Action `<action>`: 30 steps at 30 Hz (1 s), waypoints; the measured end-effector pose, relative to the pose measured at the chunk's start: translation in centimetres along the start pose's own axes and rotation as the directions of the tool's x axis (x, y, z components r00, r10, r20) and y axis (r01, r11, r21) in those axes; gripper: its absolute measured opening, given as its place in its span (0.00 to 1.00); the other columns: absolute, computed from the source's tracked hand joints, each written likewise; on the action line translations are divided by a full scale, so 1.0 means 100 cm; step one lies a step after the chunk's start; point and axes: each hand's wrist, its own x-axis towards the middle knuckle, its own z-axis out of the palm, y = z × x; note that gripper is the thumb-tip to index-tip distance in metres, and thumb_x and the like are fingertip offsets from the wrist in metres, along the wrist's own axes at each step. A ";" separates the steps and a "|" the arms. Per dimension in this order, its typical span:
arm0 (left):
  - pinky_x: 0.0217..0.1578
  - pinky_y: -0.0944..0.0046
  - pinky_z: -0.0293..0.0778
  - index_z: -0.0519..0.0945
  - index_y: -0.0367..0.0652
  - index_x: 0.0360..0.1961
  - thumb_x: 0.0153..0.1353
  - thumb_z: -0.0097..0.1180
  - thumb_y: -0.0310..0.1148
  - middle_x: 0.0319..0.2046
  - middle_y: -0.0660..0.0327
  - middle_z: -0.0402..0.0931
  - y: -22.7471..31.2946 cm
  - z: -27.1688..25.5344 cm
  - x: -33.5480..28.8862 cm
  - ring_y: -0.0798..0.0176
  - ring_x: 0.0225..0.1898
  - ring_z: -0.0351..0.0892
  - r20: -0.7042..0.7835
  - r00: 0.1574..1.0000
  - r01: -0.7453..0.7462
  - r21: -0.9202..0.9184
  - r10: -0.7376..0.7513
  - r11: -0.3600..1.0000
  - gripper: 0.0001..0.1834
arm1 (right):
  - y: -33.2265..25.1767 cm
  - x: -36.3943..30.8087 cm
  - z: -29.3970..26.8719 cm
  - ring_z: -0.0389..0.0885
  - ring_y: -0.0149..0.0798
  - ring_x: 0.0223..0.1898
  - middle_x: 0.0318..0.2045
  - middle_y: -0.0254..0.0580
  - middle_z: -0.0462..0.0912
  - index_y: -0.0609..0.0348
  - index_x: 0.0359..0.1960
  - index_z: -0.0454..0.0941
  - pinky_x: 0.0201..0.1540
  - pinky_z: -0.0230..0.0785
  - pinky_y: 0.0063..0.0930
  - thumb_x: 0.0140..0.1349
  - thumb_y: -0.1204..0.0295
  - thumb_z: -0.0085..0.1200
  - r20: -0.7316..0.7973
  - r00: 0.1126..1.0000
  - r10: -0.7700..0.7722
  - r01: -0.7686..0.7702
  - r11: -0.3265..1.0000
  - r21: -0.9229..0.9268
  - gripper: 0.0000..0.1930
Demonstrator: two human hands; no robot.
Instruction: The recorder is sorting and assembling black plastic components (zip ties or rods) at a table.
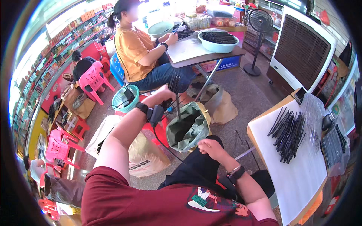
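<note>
Gripping a bundle of thin black sticks (174, 87), the left hand (165, 94) is held clamped above the open grey sack (187, 128). The right hand (211, 147) is rested loosely curled and empty on the knee. Carrying the bundle over to the loose sticks (289, 133) on the tabletop (301, 180) is judged the move called for
</note>
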 end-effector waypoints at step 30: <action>0.20 0.65 0.69 0.82 0.34 0.27 0.41 0.63 0.31 0.22 0.62 0.77 0.417 0.300 -0.151 0.68 0.21 0.74 0.437 0.517 -0.631 -0.386 0.736 0.673 0.12 | -0.085 -0.205 -0.224 0.74 0.46 0.41 0.37 0.53 0.77 0.69 0.43 0.71 0.45 0.64 0.34 0.58 0.75 0.44 -0.890 0.050 -0.453 0.246 0.869 -0.429 0.13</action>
